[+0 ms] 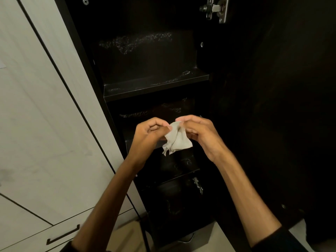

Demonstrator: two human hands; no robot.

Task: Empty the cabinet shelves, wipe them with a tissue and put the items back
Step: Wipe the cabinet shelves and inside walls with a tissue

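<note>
A narrow black cabinet stands open in front of me, with several dark shelves one below another. The upper shelf holds nothing and shows pale smear marks. In front of the middle shelves hangs a small crumpled grey-white tissue. My left hand pinches its left top corner. My right hand pinches its right top corner. Both hands are held close together, fingers curled, just outside the cabinet. The lower shelves are dim and partly hidden behind my arms.
The open black cabinet door stands on the right, its metal hinge at the top. White cabinet fronts fill the left, with a drawer and dark handle at the lower left. A dark box sits near the cabinet's foot.
</note>
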